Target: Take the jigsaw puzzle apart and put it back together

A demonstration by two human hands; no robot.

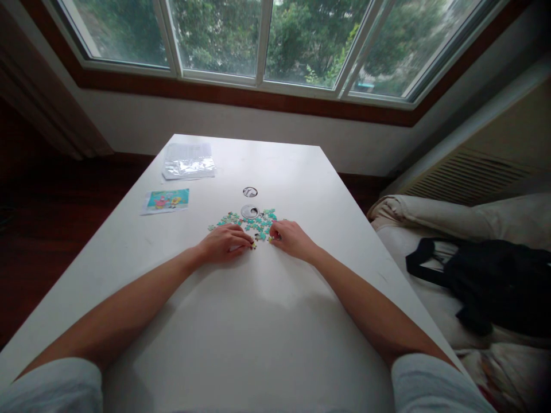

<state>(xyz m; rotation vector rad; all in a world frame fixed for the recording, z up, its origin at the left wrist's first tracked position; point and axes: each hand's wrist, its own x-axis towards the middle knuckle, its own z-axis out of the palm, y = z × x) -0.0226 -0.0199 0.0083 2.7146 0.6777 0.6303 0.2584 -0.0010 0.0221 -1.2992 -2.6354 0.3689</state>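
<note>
A loose spread of small teal and green jigsaw puzzle pieces [260,225] lies on the white table [258,321] in front of me. At the near left edge of the spread, my left hand [224,243] has its fingertips closed on a small yellowish puzzle piece [253,245]. Across from it, my right hand [291,238] is curled, thumb and fingers pinched at a small yellow puzzle piece [271,239] that is partly hidden. A printed picture card [169,201] with colourful cartoon figures on teal lies to the left.
Behind the pieces are two round flat items, one grey disc [247,212] and one darker disc [250,192]. A clear plastic bag [188,162] lies at the table's far left. Right of the table, dark clothing [503,281] rests on a pale sofa [430,212]. Windows are ahead.
</note>
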